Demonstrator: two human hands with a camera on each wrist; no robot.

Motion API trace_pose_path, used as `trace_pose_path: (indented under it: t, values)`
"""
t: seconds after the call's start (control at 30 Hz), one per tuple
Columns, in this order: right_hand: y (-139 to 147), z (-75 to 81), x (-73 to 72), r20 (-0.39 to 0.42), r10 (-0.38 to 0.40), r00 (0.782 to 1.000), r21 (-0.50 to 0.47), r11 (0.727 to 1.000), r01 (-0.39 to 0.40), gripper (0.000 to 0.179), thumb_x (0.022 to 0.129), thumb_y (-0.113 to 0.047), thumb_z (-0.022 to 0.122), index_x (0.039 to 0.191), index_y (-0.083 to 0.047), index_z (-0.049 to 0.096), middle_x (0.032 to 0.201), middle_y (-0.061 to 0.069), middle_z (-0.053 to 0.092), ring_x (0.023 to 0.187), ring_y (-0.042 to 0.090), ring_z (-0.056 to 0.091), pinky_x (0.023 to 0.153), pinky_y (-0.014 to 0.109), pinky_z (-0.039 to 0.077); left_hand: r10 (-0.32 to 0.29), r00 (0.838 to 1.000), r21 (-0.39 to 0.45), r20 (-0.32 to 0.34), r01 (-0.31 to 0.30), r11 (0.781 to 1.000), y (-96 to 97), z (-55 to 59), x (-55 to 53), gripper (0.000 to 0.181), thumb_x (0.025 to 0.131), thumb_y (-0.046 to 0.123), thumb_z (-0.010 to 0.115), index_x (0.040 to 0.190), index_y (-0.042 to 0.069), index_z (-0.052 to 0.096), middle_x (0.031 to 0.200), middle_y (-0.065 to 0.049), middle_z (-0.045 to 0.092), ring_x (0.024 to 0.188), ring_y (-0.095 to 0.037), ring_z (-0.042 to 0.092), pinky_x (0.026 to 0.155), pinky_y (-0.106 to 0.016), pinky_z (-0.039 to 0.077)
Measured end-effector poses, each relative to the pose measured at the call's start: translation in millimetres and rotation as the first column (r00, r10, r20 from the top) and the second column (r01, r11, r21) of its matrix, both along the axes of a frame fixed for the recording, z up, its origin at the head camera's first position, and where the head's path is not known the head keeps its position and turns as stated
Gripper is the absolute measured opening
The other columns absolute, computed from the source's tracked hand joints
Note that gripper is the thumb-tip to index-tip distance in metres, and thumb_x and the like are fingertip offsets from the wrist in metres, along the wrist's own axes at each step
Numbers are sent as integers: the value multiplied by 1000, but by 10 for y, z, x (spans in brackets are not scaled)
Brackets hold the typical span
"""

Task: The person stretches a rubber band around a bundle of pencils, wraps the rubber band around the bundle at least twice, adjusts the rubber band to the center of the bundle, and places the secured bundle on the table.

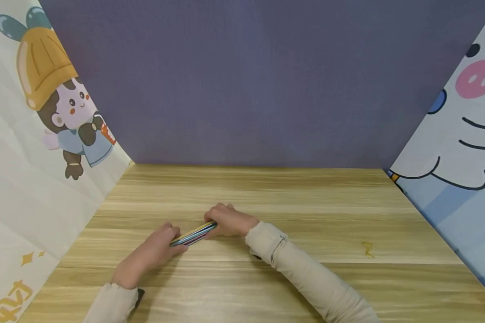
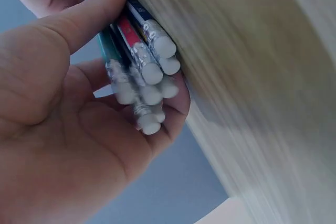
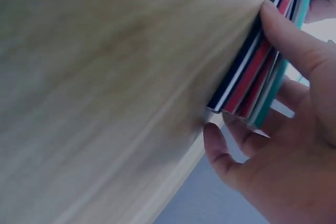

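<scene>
A bundle of several pencils (image 1: 195,234) in blue, red, green and yellow lies slantwise between my two hands, close to the wooden tabletop. My left hand (image 1: 158,246) grips the eraser end; white erasers in silvery ferrules (image 2: 149,74) poke out past its thumb in the left wrist view. At the other end, my right hand (image 1: 228,220) holds the bundle with its thumb on one side and fingers behind. The flat, unsharpened ends (image 3: 236,113) show in the right wrist view, near the fingertips.
A yellow rubber band (image 1: 368,249) lies on the wooden table (image 1: 299,193) to the right. Behind the table stands a dark grey-purple panel (image 1: 242,85). Cartoon-printed sheets flank it on the left (image 1: 8,134) and right (image 1: 460,148).
</scene>
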State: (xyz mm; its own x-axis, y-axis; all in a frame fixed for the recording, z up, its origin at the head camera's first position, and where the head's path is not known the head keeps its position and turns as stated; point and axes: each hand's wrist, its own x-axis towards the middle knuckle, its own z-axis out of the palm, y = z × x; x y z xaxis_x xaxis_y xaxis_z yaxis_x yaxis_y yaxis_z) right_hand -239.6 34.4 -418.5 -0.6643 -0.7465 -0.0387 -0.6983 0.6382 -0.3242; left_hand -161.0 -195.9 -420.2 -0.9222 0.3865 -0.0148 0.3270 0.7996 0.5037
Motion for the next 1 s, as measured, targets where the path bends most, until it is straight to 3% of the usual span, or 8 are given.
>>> trace_pose_path:
  t: [0.2, 0.4, 0.53, 0.67, 0.73, 0.83, 1.0]
  values:
    - [-34, 62, 87, 25, 4, 1000, 152, 988, -7, 20, 92, -40, 71, 89, -22, 62, 81, -13, 55, 80, 9, 44, 72, 23, 36, -59, 997, -12, -41, 59, 998, 5, -23, 0, 18, 89, 14, 75, 86, 4, 60, 81, -1, 48, 69, -13, 43, 56, -25, 40]
    - [-15, 79, 161, -15, 45, 999, 169, 985, -41, 15, 98, -34, 65, 96, -19, 61, 84, -11, 53, 81, 9, 45, 74, 22, 41, -104, 988, -18, -116, 103, 995, 76, -1, 18, 19, 89, 5, 73, 84, 8, 54, 74, 3, 49, 68, -12, 45, 56, -27, 41]
    - [51, 101, 219, 31, 62, 998, 118, 991, -66, 14, 100, -29, 62, 94, -17, 59, 79, -10, 53, 72, 6, 47, 65, 17, 43, -125, 990, -13, -59, 124, 992, 109, 27, 51, 16, 92, 4, 67, 83, 8, 55, 73, 3, 47, 66, -11, 44, 54, -25, 41]
    - [168, 171, 320, 74, 88, 993, 65, 994, -93, 13, 102, -25, 60, 94, -14, 58, 75, -9, 53, 65, 4, 46, 57, 15, 41, -164, 985, 36, 48, 162, 986, 130, 101, 94, 15, 98, 10, 61, 84, 11, 56, 69, 5, 45, 58, -7, 42, 49, -22, 39]
    - [243, 231, 393, 70, 94, 993, 55, 994, -98, 14, 102, -25, 59, 92, -15, 58, 74, -9, 51, 64, 4, 44, 56, 15, 40, -221, 968, 96, 116, 211, 973, 150, 153, 121, 15, 101, 15, 58, 87, 11, 55, 67, 7, 46, 54, -5, 41, 46, -21, 39]
    - [376, 322, 500, 57, 95, 994, 30, 995, -97, 16, 102, -23, 60, 88, -16, 56, 72, -9, 49, 62, 4, 41, 56, 16, 38, -317, 918, 216, 239, 268, 939, 214, 236, 168, 18, 105, 23, 52, 93, 9, 54, 66, 6, 47, 51, -5, 40, 44, -21, 38]
    - [656, 443, 684, 64, 86, 994, -16, 996, -85, 19, 101, -22, 60, 84, -18, 55, 71, -10, 47, 62, 2, 39, 55, 16, 38, -410, 852, 363, 326, 288, 886, 439, 262, 220, 35, 107, 37, 45, 99, 5, 55, 62, 6, 45, 47, -5, 39, 43, -19, 38]
